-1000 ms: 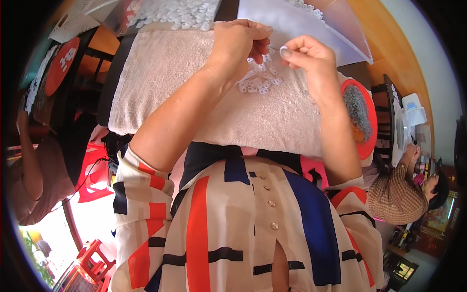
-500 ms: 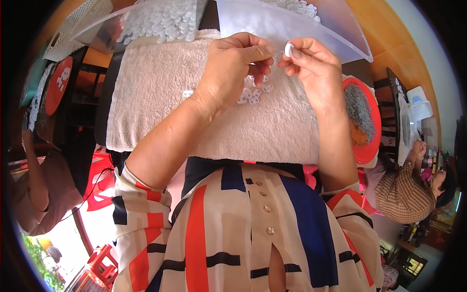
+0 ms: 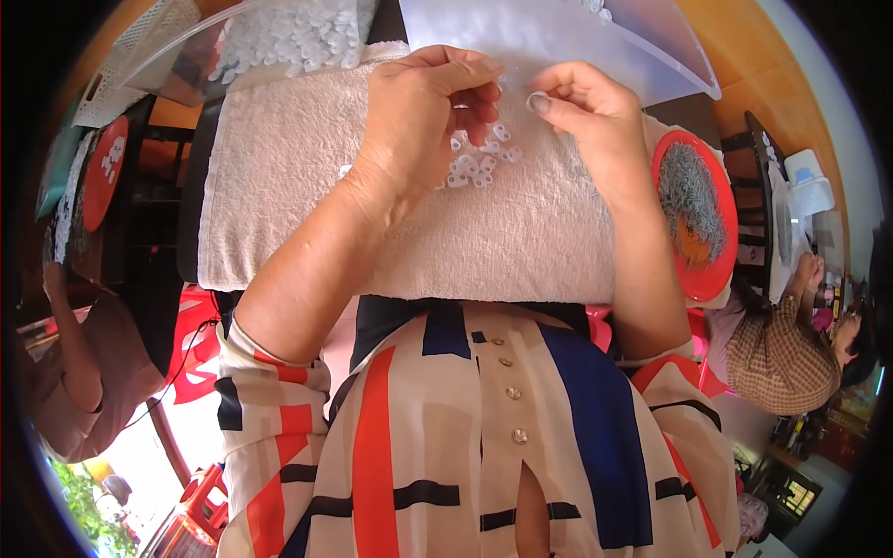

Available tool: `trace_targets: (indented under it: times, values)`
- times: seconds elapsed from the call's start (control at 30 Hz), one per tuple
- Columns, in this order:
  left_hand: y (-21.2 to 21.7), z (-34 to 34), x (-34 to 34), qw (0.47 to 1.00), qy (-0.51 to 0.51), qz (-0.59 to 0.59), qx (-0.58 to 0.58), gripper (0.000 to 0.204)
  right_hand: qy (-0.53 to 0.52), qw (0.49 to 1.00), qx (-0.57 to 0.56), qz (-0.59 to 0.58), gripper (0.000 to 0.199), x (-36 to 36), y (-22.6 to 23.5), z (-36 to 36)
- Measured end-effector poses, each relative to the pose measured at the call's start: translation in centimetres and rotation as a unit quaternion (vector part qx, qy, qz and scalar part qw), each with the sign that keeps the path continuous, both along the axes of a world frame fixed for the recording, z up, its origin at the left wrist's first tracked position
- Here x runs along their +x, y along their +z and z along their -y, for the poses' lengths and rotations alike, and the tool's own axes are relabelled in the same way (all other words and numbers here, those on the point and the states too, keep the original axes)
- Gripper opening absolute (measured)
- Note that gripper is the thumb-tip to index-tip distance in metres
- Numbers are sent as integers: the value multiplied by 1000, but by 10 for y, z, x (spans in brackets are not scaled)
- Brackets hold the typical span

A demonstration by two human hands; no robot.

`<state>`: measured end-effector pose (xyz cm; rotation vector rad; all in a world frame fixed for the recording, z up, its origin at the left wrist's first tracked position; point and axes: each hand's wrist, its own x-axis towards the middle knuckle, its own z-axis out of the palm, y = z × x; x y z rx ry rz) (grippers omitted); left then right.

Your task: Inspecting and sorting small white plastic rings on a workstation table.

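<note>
On cream terry towel (image 3: 307, 177): roughly ten small white plastic pieces (image 3: 476, 166), clustered. Left hand (image 3: 419, 116) fingers curled above cluster, contents hidden. Right hand (image 3: 586, 112) pinching something tiny, unidentifiable.

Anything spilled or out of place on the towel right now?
Nothing stands out. The small white pieces lie in a loose cluster on the towel under the left hand and right hand.

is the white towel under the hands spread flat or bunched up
Spread flat. The towel lies smooth across the work surface, edges showing left and front, with small white pieces loose on it beneath the left hand and right hand.
</note>
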<state>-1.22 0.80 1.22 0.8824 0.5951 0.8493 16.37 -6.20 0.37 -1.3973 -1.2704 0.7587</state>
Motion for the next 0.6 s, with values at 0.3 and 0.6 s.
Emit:
trace_targets:
  times: [0.3,0.6]
  values:
    - [-5,-1,0,999,-12,-28,35,15,4,970,5,242,13,2,-17,-3]
    - [-6,-4,0,999,-35,-25,22,11,-38,868,-9,496,10,6,-6,6]
